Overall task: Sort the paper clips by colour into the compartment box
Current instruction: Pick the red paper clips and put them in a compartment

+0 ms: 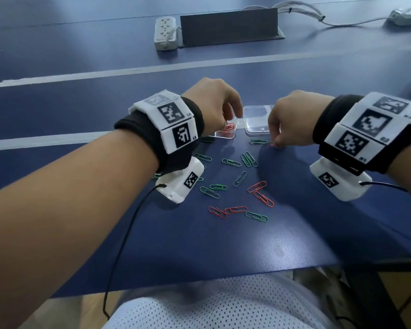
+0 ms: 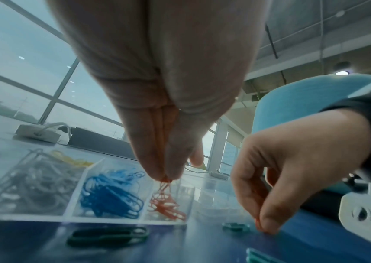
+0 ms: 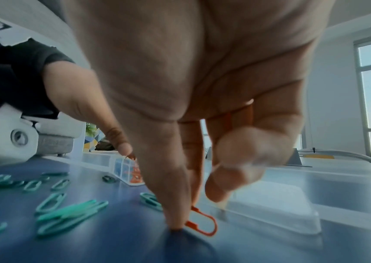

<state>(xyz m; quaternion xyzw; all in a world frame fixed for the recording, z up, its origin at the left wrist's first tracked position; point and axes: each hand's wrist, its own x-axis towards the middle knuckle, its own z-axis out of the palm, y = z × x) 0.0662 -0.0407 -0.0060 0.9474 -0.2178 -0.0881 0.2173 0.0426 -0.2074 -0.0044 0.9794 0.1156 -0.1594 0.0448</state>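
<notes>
Red's roughly half done, I'd say: the left hand [image 2: 157,124] pinches a red clip [image 2: 165,185] right over the red pile in the compartment box [image 2: 103,218], while the right hand [image 3: 191,106] has its grip closed on another red clip [image 3: 204,224] down on the tabletop [image 1: 223,245]. Blue and silver sections already look full. About four reds [image 1: 256,186] and all the green clips [image 1: 230,162] are still loose near the box.

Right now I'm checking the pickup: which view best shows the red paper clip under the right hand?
The right wrist view: the red wire paper clip shows clearly by the right hand. The head view shows a sliver; the left wrist view, a blurred edge.
</notes>
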